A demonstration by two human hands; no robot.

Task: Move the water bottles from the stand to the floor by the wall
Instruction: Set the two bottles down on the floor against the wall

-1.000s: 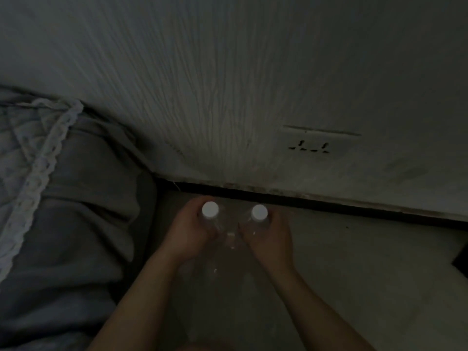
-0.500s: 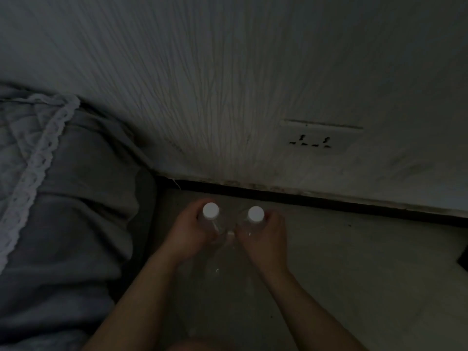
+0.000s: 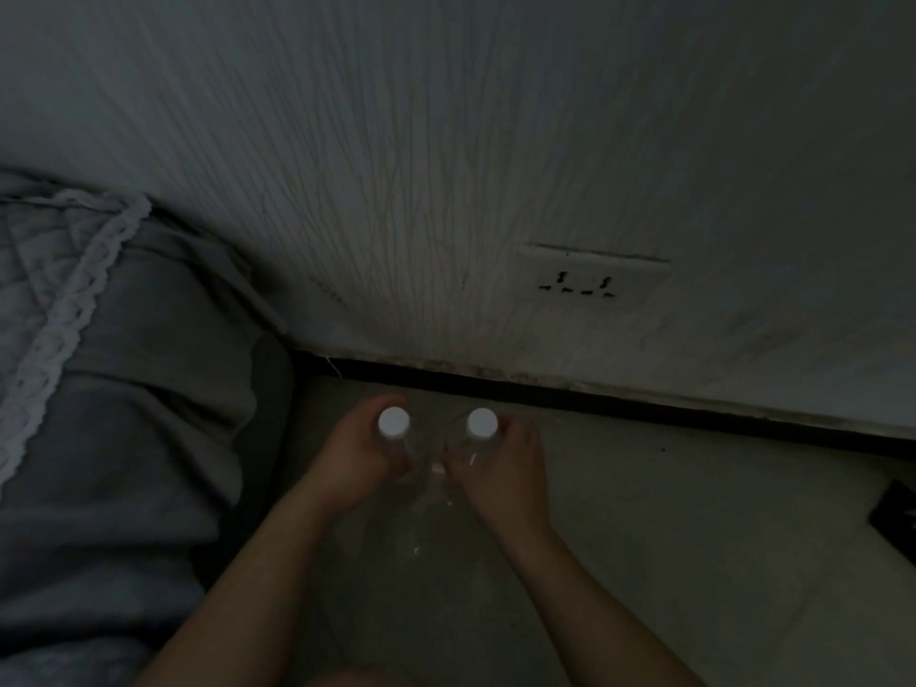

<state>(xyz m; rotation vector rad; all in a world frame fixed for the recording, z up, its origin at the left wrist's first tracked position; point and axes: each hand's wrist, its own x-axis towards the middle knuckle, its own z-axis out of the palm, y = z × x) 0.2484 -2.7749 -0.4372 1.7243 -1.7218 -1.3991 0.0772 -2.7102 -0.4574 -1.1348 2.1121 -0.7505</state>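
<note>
Two clear water bottles with white caps stand upright side by side over the floor near the wall. The left bottle (image 3: pixel 395 428) is gripped around its neck by my left hand (image 3: pixel 357 453). The right bottle (image 3: pixel 482 428) is gripped the same way by my right hand (image 3: pixel 500 468). Their clear bodies are hard to make out in the dim light, and I cannot tell whether their bases touch the floor. No stand is in view.
The wall (image 3: pixel 446 166) with a dark skirting strip (image 3: pixel 619 404) runs just behind the bottles. A wall socket (image 3: pixel 592 282) sits low on the right. A bed with grey bedding (image 3: pixel 114 414) fills the left. A dark object (image 3: pixel 894 520) lies at the right edge.
The two bottles and both hands have stayed almost in place, edging slightly left and closer together; the view has shifted a little.
</note>
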